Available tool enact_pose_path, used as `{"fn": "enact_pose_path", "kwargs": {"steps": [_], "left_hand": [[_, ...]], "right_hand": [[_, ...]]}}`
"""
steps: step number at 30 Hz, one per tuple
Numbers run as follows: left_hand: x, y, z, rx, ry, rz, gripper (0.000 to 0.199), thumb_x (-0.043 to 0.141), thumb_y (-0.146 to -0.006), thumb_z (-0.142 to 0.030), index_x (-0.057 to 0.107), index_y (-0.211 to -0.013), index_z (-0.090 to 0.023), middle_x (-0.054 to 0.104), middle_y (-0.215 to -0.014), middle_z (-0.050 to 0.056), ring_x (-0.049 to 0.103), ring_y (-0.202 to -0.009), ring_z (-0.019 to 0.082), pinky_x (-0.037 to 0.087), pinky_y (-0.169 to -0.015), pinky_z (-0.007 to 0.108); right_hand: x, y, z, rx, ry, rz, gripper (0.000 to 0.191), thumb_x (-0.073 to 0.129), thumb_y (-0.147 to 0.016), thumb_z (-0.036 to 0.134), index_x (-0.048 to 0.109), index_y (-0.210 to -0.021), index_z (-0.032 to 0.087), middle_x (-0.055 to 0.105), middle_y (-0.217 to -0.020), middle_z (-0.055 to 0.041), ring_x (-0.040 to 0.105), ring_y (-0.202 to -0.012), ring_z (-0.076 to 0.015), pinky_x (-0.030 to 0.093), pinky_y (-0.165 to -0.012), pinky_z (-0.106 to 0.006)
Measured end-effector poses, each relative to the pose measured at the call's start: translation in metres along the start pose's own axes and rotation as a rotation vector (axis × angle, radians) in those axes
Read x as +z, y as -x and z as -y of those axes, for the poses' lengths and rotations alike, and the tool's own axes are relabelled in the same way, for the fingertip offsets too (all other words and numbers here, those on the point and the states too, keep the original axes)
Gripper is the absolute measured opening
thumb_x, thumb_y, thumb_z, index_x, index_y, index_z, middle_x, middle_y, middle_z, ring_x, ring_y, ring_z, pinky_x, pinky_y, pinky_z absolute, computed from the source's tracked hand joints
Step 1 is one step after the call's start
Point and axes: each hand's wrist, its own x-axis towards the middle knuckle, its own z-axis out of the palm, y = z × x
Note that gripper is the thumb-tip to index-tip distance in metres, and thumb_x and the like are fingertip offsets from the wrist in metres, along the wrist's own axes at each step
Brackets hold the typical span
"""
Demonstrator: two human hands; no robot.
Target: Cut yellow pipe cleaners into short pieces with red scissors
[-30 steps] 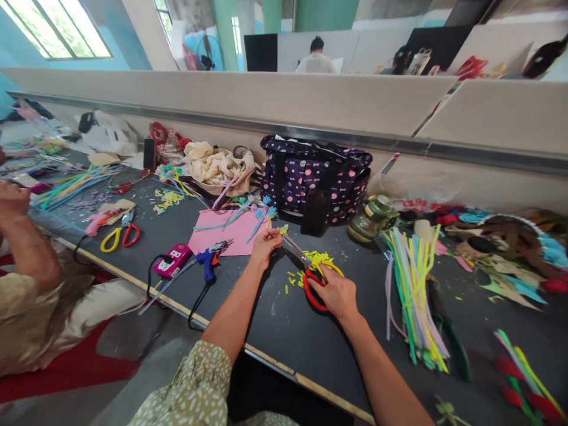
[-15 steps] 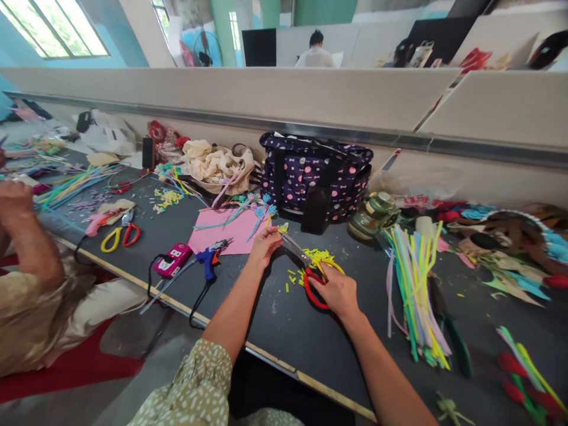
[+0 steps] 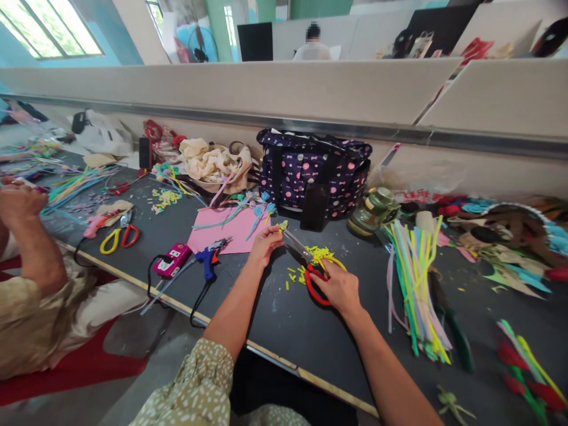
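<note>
Our right hand [image 3: 344, 289] is closed on the red and yellow handles of the scissors [image 3: 305, 252], which we hold over the dark table [image 3: 306, 349], with the blades pointing away from us and toward the other hand. Whether the blades are apart or together, we cannot tell with certainty. Our left hand [image 3: 266, 244] has its fingers bent, and the tips are pinched on a small yellowish piece [image 3: 283, 225], just beside the tip of the scissors. The exact shape of this piece is too small for us to see. Near the scissors lie many short yellow bits [image 3: 320, 253], some in a heap and some scattered to the left. On our left side are a pink sheet [image 3: 222, 234] and a blue glue gun [image 3: 207, 260]. On our right side, a bundle of coloured stems [image 3: 417, 290] lies well apart from the scissors. Beyond the heap stands a dark patterned bag [image 3: 290, 171].
</note>
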Motion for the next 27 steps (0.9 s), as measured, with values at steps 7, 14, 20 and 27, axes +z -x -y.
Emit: {"fn": "enact_pose_path", "kwargs": {"steps": [7, 14, 20, 27], "left_hand": [[0.0046, 0.0032, -0.0027, 0.068, -0.089, -0.076, 0.028, 0.079, -0.052, -0.019, 0.063, -0.074, -0.013, 0.062, -0.063, -0.001, 0.057, -0.057, 0.01, 0.05, -0.06, 0.025], [0.0024, 0.0017, -0.0019, -0.003, 0.0, -0.056, 0.031, 0.08, -0.051, -0.017, 0.064, -0.078, -0.013, 0.064, -0.065, 0.0, 0.057, -0.055, 0.009, 0.05, -0.061, 0.025], [0.0017, 0.001, -0.0011, -0.056, 0.1, -0.034, 0.029, 0.078, -0.052, -0.012, 0.063, -0.077, -0.014, 0.065, -0.065, -0.001, 0.059, -0.057, 0.009, 0.051, -0.065, 0.024], [0.0026, -0.0001, 0.0002, -0.109, 0.083, -0.067, 0.027, 0.073, -0.056, -0.009, 0.063, -0.081, -0.014, 0.063, -0.063, -0.002, 0.058, -0.055, 0.008, 0.05, -0.063, 0.023]], "right_hand": [[-0.0005, 0.0006, 0.0, -0.019, -0.027, 0.032, 0.037, 0.054, -0.08, 0.052, 0.063, -0.102, 0.023, 0.069, -0.083, -0.0024, 0.062, -0.071, -0.0147, 0.038, -0.059, -0.023], [0.0006, 0.0008, -0.0005, -0.022, -0.011, 0.016, 0.038, 0.053, -0.081, 0.053, 0.064, -0.102, 0.023, 0.07, -0.086, -0.0033, 0.063, -0.073, -0.0153, 0.039, -0.06, -0.023], [0.0024, 0.0012, -0.0012, -0.032, -0.016, -0.001, 0.041, 0.052, -0.081, 0.054, 0.064, -0.104, 0.022, 0.07, -0.088, -0.0044, 0.063, -0.075, -0.0154, 0.04, -0.062, -0.023], [0.0027, 0.0002, -0.0016, -0.043, -0.037, -0.014, 0.042, 0.054, -0.081, 0.051, 0.063, -0.108, 0.02, 0.07, -0.097, -0.0065, 0.064, -0.087, -0.0174, 0.045, -0.069, -0.025]]}}
